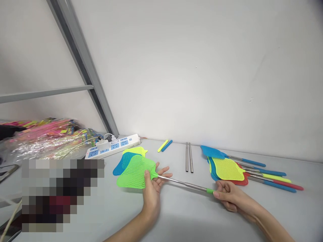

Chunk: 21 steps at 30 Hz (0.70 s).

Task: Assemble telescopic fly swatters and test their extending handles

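A green fly swatter (137,171) with a perforated head and a telescopic metal rod is held above the table by both my hands. My left hand (152,193) has its thumb on the front of the head near the neck, with the other fingers stretched out behind. At the rod's other end, my right hand (230,196) pinches the green handle, which is mostly hidden in the fingers. Behind the green head lie a blue swatter head (129,161) and a yellow swatter head (138,151).
Fly swatters in several colours (228,168) lie piled at right. Two metal rods (188,158) and a yellow handle (163,146) beside a blue handle (167,146) lie near the wall. A power strip (119,145), plastic-wrapped goods (50,139) and a metal frame (85,67) stand left.
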### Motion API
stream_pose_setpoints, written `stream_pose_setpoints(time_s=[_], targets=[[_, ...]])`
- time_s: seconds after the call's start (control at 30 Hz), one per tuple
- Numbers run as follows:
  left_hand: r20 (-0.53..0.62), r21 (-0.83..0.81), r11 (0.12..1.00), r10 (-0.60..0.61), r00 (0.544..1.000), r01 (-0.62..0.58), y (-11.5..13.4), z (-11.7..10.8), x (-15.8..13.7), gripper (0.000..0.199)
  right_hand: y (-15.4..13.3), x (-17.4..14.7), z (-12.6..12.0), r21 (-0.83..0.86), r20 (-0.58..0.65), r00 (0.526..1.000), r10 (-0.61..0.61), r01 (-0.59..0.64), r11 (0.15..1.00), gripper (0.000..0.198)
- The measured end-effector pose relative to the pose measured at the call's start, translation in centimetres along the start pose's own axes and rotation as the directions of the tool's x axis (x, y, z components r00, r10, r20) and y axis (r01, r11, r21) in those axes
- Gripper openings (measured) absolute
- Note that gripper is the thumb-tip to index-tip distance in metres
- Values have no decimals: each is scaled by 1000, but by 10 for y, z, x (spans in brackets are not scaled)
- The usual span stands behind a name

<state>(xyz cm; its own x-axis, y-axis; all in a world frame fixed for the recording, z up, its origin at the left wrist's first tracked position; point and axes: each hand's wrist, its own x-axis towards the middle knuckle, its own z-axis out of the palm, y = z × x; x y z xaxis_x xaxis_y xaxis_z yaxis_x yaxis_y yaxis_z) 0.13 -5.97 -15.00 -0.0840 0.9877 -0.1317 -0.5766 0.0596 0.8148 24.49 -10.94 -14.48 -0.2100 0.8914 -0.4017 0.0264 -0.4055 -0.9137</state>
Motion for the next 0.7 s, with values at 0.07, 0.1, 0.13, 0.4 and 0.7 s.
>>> stream_pose_setpoints(time_s=[0.07,0.1,0.13,0.4,0.7], targets=[[-11,36,999,-17,1000,18,0,0,-1,49,-1,-1,-2,-91,-26,999,-32,29,995,36],[-19,53,998,-23,1000,24,0,0,-1,49,0,-2,-2,-127,-22,999,-44,40,991,34],[-23,68,997,-22,999,24,1,0,-2,49,1,-2,-3,-151,-7,999,-51,49,987,34],[17,112,990,87,996,-89,3,0,-7,52,5,-4,-1,-168,105,994,-18,35,985,36],[29,161,986,34,999,-38,4,0,-2,52,0,-7,4,-195,91,994,58,-39,980,37]])
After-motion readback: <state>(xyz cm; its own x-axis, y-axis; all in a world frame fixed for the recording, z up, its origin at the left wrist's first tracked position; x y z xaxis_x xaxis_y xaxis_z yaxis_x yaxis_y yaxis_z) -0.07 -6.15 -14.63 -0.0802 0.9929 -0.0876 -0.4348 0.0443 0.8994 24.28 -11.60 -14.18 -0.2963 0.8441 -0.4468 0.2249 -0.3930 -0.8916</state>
